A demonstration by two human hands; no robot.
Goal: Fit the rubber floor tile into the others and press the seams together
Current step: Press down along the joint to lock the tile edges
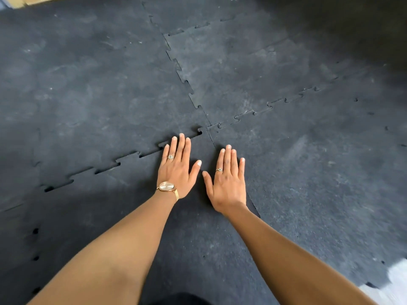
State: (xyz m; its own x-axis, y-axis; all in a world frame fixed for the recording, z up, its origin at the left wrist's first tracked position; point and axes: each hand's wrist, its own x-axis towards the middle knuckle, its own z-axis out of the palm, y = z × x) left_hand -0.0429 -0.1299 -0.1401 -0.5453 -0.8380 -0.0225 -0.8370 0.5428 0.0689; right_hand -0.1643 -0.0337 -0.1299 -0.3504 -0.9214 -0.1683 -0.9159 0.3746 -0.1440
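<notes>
A black rubber floor tile (123, 201) with puzzle-tooth edges lies under my arms, among other dark tiles. Its far seam (130, 158) toward the far left tile (88, 89) shows open gaps between the teeth. My left hand (179, 170), with a watch and a ring, lies flat and palm down near the tile's far right corner, fingertips close to that seam. My right hand (228, 181) lies flat beside it, fingers spread, over the seam to the right tile (319, 172). Neither hand holds anything.
The far right tile (237, 69) joins its neighbours at a four-way corner (208, 127) just beyond my fingers. Bare pale floor (394, 282) shows at the bottom right past the tile edge. A strip of wood-coloured surface (33, 0) is at the top left.
</notes>
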